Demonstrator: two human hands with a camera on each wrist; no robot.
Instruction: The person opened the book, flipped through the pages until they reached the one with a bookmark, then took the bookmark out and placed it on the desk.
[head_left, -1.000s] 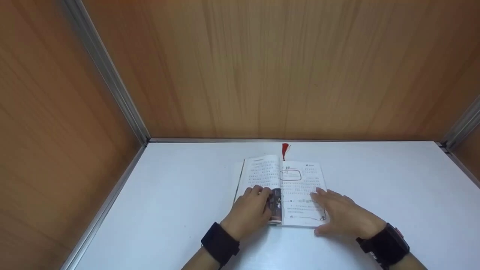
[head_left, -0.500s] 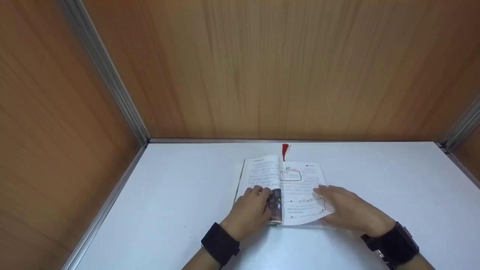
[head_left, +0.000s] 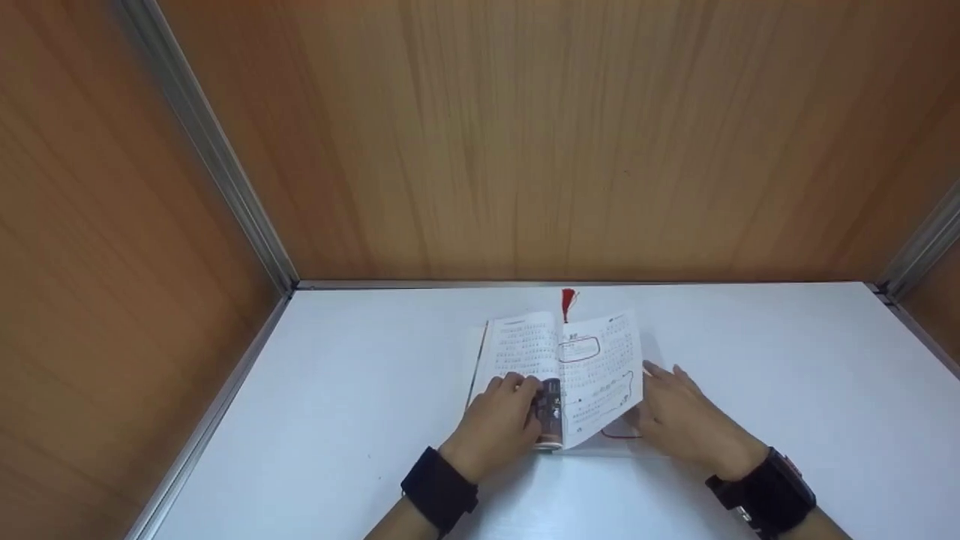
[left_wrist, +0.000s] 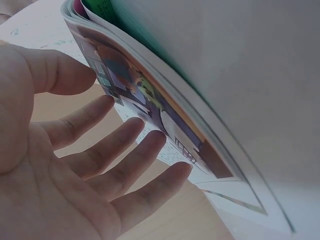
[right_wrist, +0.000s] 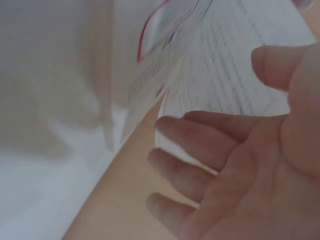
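An open book [head_left: 521,345] with printed text lies in the middle of the white table [head_left: 352,427]. A dark illustrated bookmark [head_left: 552,412] sits in its gutter, and its red tassel [head_left: 568,300] sticks out past the top edge. My left hand [head_left: 496,424] rests flat on the left page beside the bookmark [left_wrist: 150,105], and the left wrist view shows this hand [left_wrist: 90,165] with straight fingers. My right hand [head_left: 679,416] has straight fingers under the right page [head_left: 604,371], which is raised and tilted toward the gutter. The right wrist view shows that lifted page [right_wrist: 165,65] above the fingers [right_wrist: 195,135].
Wooden panels [head_left: 525,150] wall in the table at the back and on both sides, with aluminium rails [head_left: 217,157] at the corners. Bare white tabletop spreads to the left and right of the book.
My right hand went from lying flat on the right page to slipping under its outer edge and lifting it toward the gutter. The left hand has stayed still.
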